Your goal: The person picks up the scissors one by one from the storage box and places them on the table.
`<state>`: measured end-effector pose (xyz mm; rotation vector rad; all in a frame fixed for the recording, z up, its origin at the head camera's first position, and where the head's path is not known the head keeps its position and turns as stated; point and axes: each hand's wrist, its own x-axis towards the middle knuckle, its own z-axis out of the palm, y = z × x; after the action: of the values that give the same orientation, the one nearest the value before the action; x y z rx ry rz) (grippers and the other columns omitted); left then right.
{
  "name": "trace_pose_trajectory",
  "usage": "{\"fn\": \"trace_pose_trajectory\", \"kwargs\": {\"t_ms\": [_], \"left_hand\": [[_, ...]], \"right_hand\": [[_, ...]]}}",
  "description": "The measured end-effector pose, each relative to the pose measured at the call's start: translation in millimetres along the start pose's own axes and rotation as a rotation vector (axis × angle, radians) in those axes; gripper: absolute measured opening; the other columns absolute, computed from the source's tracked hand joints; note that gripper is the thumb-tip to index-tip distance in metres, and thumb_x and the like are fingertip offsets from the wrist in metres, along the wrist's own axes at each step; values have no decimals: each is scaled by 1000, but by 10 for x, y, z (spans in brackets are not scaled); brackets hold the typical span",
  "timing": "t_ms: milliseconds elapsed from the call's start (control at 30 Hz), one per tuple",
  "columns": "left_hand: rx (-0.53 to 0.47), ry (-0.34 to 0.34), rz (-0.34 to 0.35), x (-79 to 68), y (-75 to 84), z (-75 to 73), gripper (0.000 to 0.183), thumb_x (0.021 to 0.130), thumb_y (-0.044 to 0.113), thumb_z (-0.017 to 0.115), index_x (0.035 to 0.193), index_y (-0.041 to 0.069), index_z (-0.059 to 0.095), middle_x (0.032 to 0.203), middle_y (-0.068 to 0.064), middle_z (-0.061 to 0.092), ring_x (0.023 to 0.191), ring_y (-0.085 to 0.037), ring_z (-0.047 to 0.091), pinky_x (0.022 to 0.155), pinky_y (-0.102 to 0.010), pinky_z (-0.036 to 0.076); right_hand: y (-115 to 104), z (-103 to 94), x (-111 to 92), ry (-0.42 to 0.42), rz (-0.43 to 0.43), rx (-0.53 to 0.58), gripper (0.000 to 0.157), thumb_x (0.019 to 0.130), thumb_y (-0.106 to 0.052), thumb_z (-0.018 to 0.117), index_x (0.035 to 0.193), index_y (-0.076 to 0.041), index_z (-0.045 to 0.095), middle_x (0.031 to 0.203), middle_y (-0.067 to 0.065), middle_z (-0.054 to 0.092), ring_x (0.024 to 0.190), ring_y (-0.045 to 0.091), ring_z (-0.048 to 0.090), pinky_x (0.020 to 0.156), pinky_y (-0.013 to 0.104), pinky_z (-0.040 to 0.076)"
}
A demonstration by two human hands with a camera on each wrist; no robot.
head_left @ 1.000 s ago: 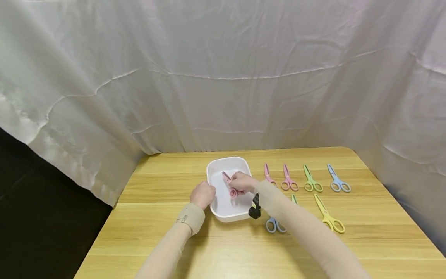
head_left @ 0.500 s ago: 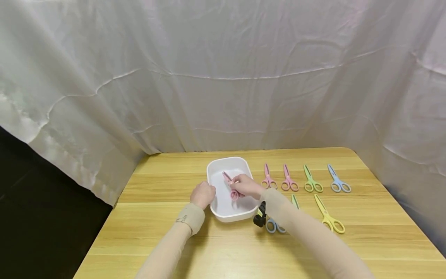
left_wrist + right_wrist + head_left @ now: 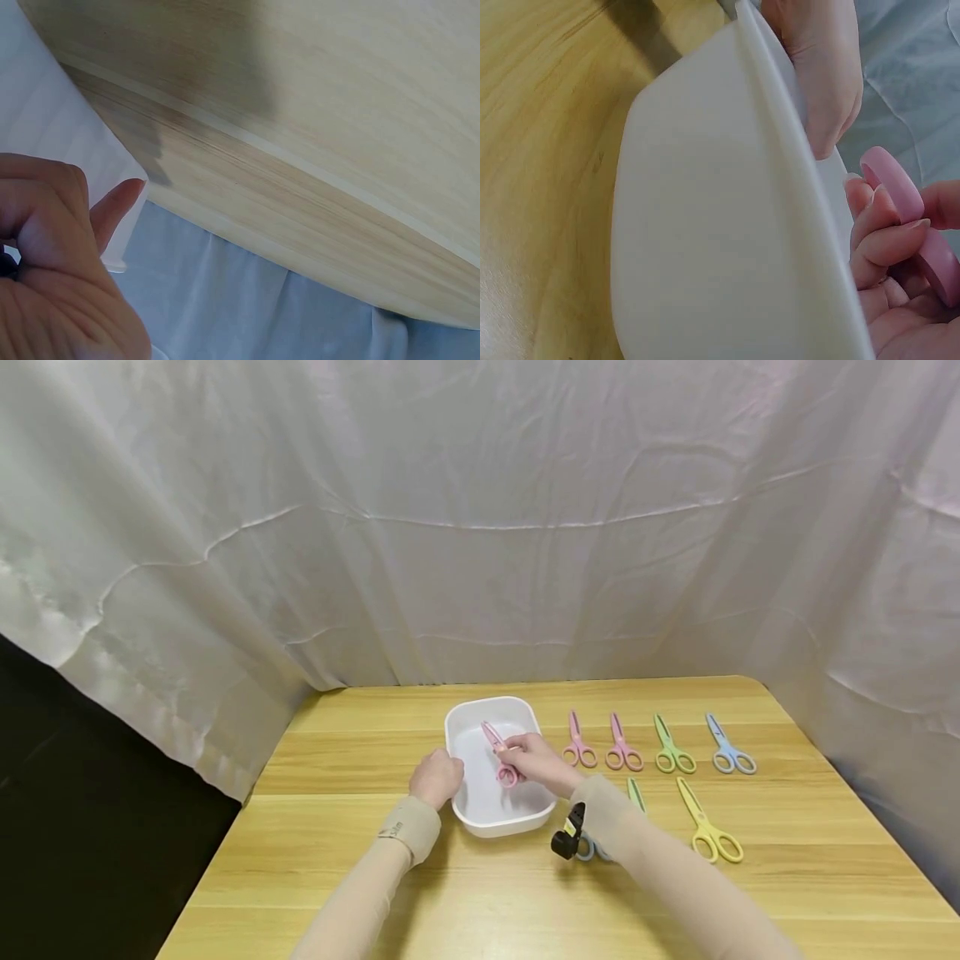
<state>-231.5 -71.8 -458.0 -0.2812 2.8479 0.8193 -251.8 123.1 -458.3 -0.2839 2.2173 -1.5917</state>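
A white plastic bin (image 3: 498, 828) stands on the table in the head view. My left hand (image 3: 437, 778) grips its left rim. In the left wrist view that hand (image 3: 52, 247) has fingers curled at the rim and one digit along the outer wall (image 3: 60, 112). My right hand (image 3: 536, 760) holds pink scissors (image 3: 493, 737) over the bin, the blades pointing away to the upper left. In the right wrist view, the pink handle loops (image 3: 891, 180) show between thumb and fingers, just beyond the bin's near wall (image 3: 697, 210).
Right of the bin lies a row of scissors: two pink pairs (image 3: 621, 747), a green pair (image 3: 667, 747) and a blue pair (image 3: 726, 747). Nearer lie yellow scissors (image 3: 705, 827) and green blades (image 3: 635, 793), partly behind my right arm. A grey curtain (image 3: 525, 568) hangs behind the table.
My right hand has shifted slightly to the right with the pink scissors, its wrist swinging right and toward me. My left hand and the bin have stayed put.
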Motion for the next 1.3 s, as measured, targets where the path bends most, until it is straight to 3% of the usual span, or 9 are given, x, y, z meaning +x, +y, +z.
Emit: {"fn": "trace_pose_trajectory", "kwargs": {"t_ms": [500, 833, 1300], "left_hand": [[-13, -14, -7, -4, 0, 2, 31, 96, 22, 45, 90, 0, 66, 71, -9, 60, 63, -21, 58, 52, -28, 46], [-23, -24, -26, 4, -4, -1, 30, 96, 21, 45, 88, 2, 66, 69, -9, 60, 60, -21, 56, 50, -27, 44], [-10, -12, -15, -2, 9, -8, 31, 96, 22, 45, 90, 1, 66, 70, -9, 59, 62, -21, 57, 51, -28, 44]], "right_hand": [[-1, -54, -183, -2, -16, 118, 41, 101, -22, 55, 126, 10, 60, 76, -5, 64, 68, 5, 58, 63, 20, 51], [1, -171, -308, 22, -53, 120, 40, 101, -22, 55, 121, 12, 59, 71, -8, 57, 63, 3, 49, 56, 17, 42], [154, -432, -510, 40, -22, 205, 49, 103, -18, 51, 140, 14, 48, 83, -4, 64, 71, 2, 60, 67, 16, 54]]}}
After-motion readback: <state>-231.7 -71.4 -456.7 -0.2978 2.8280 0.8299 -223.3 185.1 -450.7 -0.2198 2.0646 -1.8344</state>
